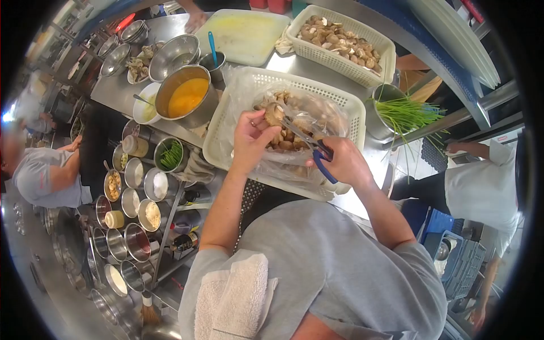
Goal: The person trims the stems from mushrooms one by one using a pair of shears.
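A brown mushroom [275, 114] is held in my left hand [254, 137], pinched between thumb and fingers. My right hand [344, 161] grips the dark blue handles of a pair of scissors [306, 137]; their blades reach to the mushroom. Below both hands lies a clear plastic bag [328, 113] with more mushrooms [289, 140] inside, in a cream perforated basket [355, 122].
Behind is a second basket [388, 52] of mushrooms, beside a cutting board [243, 35]. A pot of orange liquid [188, 95] stands left, green stalks [411, 111] right. Metal bowls fill the lower left. Co-workers stand left [48, 173] and right [481, 184].
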Tool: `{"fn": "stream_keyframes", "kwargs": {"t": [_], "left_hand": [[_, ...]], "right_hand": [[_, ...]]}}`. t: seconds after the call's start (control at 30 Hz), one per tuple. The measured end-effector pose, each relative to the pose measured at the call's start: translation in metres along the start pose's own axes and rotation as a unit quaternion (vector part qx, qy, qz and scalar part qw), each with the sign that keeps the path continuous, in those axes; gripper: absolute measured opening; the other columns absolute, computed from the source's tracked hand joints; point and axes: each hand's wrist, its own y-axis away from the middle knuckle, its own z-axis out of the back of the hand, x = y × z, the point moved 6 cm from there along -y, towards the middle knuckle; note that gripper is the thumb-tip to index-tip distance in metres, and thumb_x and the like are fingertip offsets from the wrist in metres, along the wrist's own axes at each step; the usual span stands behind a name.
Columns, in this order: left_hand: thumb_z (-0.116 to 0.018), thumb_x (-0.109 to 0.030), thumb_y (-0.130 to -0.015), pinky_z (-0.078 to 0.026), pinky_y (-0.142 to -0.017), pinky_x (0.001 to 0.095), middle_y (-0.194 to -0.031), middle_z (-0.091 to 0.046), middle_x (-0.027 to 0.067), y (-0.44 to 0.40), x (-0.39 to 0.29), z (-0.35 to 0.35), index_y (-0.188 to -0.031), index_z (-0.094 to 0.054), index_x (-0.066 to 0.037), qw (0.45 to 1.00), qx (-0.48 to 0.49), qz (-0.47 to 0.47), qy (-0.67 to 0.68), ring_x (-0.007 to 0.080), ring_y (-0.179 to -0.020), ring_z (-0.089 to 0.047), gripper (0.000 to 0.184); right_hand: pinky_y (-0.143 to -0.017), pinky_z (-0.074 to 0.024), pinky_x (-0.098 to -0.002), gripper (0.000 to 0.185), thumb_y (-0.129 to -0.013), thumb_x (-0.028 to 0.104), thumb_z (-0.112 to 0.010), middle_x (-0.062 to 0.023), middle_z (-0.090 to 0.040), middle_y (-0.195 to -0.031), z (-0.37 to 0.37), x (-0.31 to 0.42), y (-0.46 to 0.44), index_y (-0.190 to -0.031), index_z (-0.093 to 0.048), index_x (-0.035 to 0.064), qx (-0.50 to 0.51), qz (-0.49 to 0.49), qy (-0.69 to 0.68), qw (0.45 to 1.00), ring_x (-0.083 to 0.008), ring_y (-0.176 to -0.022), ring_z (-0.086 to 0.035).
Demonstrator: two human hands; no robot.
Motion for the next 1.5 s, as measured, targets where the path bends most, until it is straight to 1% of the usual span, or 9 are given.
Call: {"fn": "stream_keyframes", "kwargs": {"t": [0.1, 0.3, 0.5, 0.6, 0.8, 1.1, 1.2, 1.3, 1.5], "left_hand": [[-0.064, 0.012, -0.089, -0.052, -0.096, 0.0328, -0.124, -0.06, 0.017, 0.001, 0.002, -0.002, -0.122, -0.042, -0.003, 1.0, 0.013, 0.015, 0.0, 0.0226, -0.116, -0.061, 0.043], [-0.063, 0.009, -0.091, -0.052, -0.095, 0.0325, -0.124, -0.06, 0.0168, 0.002, -0.002, 0.0, -0.12, -0.041, -0.003, 0.999, -0.01, 0.027, 0.014, 0.0218, -0.115, -0.061, 0.038], [-0.063, 0.008, -0.092, -0.051, -0.097, 0.0331, -0.126, -0.06, 0.0178, 0.003, -0.002, 0.002, -0.121, -0.041, -0.002, 0.999, -0.021, 0.021, 0.011, 0.0223, -0.116, -0.06, 0.038], [-0.063, 0.007, -0.092, -0.05, -0.098, 0.0332, -0.126, -0.059, 0.0176, 0.001, -0.001, 0.002, -0.122, -0.041, -0.002, 0.999, -0.02, 0.021, 0.013, 0.0224, -0.117, -0.06, 0.038], [-0.063, 0.007, -0.091, -0.049, -0.099, 0.0333, -0.128, -0.059, 0.0162, 0.001, 0.001, 0.01, -0.124, -0.043, -0.003, 0.996, -0.052, 0.068, 0.034, 0.0223, -0.118, -0.059, 0.04], [-0.066, 0.007, -0.089, -0.049, -0.1, 0.0346, -0.127, -0.059, 0.0166, 0.002, 0.004, 0.01, -0.126, -0.044, -0.003, 0.999, -0.021, 0.021, 0.02, 0.0226, -0.117, -0.06, 0.044], [-0.067, 0.007, -0.089, -0.048, -0.101, 0.0353, -0.128, -0.059, 0.0169, 0.004, 0.003, 0.011, -0.126, -0.044, -0.004, 1.0, -0.023, 0.017, 0.004, 0.0234, -0.117, -0.06, 0.044], [-0.066, 0.005, -0.091, -0.048, -0.101, 0.0354, -0.128, -0.059, 0.0168, 0.004, 0.001, 0.009, -0.126, -0.044, -0.004, 1.0, -0.018, 0.009, 0.017, 0.0234, -0.119, -0.059, 0.042], [-0.064, 0.003, -0.093, -0.046, -0.103, 0.0357, -0.131, -0.058, 0.0159, 0.003, -0.003, 0.009, -0.127, -0.044, -0.004, 0.999, 0.003, 0.019, 0.029, 0.0228, -0.122, -0.056, 0.04]], "right_hand": [[-0.057, -0.0438, -0.0415, 0.047, -0.073, 0.036, -0.086, -0.0163, -0.055, -0.061, -0.007, -0.003, -0.003, -0.073, -0.06, -0.0036, -0.021, 0.009, -0.003, 1.0, -0.0325, -0.056, -0.054], [-0.06, -0.0474, -0.0448, 0.051, -0.074, 0.042, -0.085, -0.0183, -0.059, -0.063, -0.016, 0.005, -0.007, -0.071, -0.061, -0.0038, -0.04, 0.008, -0.025, 0.999, -0.0379, -0.062, -0.061], [-0.056, -0.0468, -0.0418, 0.047, -0.075, 0.036, -0.085, -0.0187, -0.059, -0.064, -0.022, 0.0, -0.01, -0.075, -0.064, -0.0061, -0.02, -0.028, -0.079, 0.996, -0.0319, -0.056, -0.06], [-0.053, -0.0455, -0.0393, 0.049, -0.077, 0.038, -0.084, -0.013, -0.058, -0.06, -0.035, -0.016, -0.014, -0.076, -0.064, -0.006, 0.0, -0.02, -0.121, 0.992, -0.0243, -0.053, -0.059], [-0.053, -0.0425, -0.0338, 0.05, -0.08, 0.046, -0.082, -0.002, -0.057, -0.06, -0.038, -0.036, -0.005, -0.074, -0.063, -0.0006, 0.149, -0.134, -0.3, 0.933, -0.0132, -0.057, -0.056], [-0.058, -0.0454, -0.0427, 0.051, -0.074, 0.044, -0.084, -0.0171, -0.058, -0.063, -0.006, -0.003, 0.001, -0.077, -0.062, -0.0024, 0.011, -0.047, -0.026, 0.999, -0.0339, -0.059, -0.059], [-0.061, -0.0471, -0.0457, 0.051, -0.073, 0.044, -0.084, -0.0177, -0.06, -0.064, 0.003, 0.005, 0.002, -0.076, -0.062, -0.0018, -0.007, -0.023, 0.006, 1.0, -0.0376, -0.063, -0.06], [-0.058, -0.0445, -0.0421, 0.047, -0.07, 0.037, -0.087, -0.0156, -0.056, -0.061, 0.008, 0.011, 0.002, -0.072, -0.062, -0.0024, -0.045, 0.02, 0.02, 0.999, -0.033, -0.058, -0.057], [-0.064, -0.0507, -0.0469, 0.054, -0.074, 0.048, -0.082, -0.0171, -0.065, -0.068, 0.005, 0.014, -0.011, -0.074, -0.064, -0.0021, -0.023, 0.011, 0.092, 0.995, -0.0393, -0.069, -0.065]]}}
